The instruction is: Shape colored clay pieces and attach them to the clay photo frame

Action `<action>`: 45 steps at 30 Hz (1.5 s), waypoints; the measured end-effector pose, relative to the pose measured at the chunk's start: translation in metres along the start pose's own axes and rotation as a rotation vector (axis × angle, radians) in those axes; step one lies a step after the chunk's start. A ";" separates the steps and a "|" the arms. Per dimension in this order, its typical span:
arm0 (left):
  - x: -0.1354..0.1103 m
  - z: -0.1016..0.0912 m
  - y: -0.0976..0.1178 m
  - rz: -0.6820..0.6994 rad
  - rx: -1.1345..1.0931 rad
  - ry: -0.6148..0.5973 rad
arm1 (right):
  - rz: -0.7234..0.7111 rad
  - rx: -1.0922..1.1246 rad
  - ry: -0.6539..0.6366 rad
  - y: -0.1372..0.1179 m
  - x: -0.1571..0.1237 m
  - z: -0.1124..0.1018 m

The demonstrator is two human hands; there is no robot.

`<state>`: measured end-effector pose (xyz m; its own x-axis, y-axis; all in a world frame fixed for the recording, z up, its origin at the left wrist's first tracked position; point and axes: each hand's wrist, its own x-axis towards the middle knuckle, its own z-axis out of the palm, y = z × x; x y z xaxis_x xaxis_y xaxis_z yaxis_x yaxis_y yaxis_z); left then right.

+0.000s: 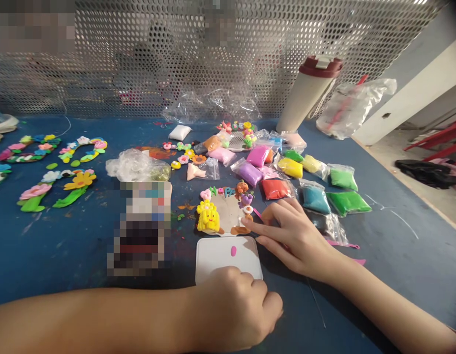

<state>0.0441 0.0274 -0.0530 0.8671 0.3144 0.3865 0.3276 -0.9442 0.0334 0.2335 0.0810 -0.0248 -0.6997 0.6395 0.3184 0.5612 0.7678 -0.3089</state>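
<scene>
My left hand (237, 307) is closed in a fist over the near edge of a small white board (213, 253). Whatever may be inside its fingers is hidden. A small pink clay oval (233, 251) lies on that board. My right hand (296, 238) holds nothing visible, its index finger and thumb stretched out apart. The index fingertip is at the right edge of a clay-decorated plate (228, 212), by a white and brown clay piece; whether it touches is unclear. Yellow clay figure (208, 217) and colourful clay letters (222, 191) sit along the plate's rim.
Bagged coloured clay, including a red packet (275, 189) and a green packet (349, 201), lies behind my right hand. A tumbler (309, 93) leans at the back beside a plastic bag (355, 108). Clay-decorated rings (83, 148) and a crumpled clear bag (134, 166) lie left.
</scene>
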 end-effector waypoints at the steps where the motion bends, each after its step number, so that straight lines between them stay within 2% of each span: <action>1: 0.000 0.000 0.000 0.002 -0.003 -0.003 | -0.005 -0.014 0.006 0.001 -0.002 -0.001; 6: 0.000 0.000 0.000 -0.002 0.015 0.016 | -0.048 -0.103 -0.073 0.000 -0.003 -0.001; 16: 0.001 -0.001 0.000 0.014 0.019 0.012 | -0.031 -0.042 -0.106 -0.001 -0.001 0.000; 28: 0.000 0.001 0.000 0.004 0.017 0.032 | -0.102 -0.141 -0.084 -0.002 0.002 0.005; 36: 0.001 0.000 0.001 -0.008 0.026 0.043 | -0.079 -0.114 -0.135 -0.007 0.012 0.005; 43: 0.001 -0.001 0.000 0.012 0.023 0.023 | -0.076 -0.122 -0.025 -0.001 0.004 -0.002; 45: 0.001 -0.002 0.000 0.008 0.023 0.020 | -0.075 -0.152 -0.034 0.001 0.001 -0.003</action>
<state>0.0444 0.0277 -0.0505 0.8621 0.3048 0.4048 0.3293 -0.9442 0.0096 0.2349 0.0820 -0.0218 -0.7553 0.5805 0.3043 0.5652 0.8119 -0.1459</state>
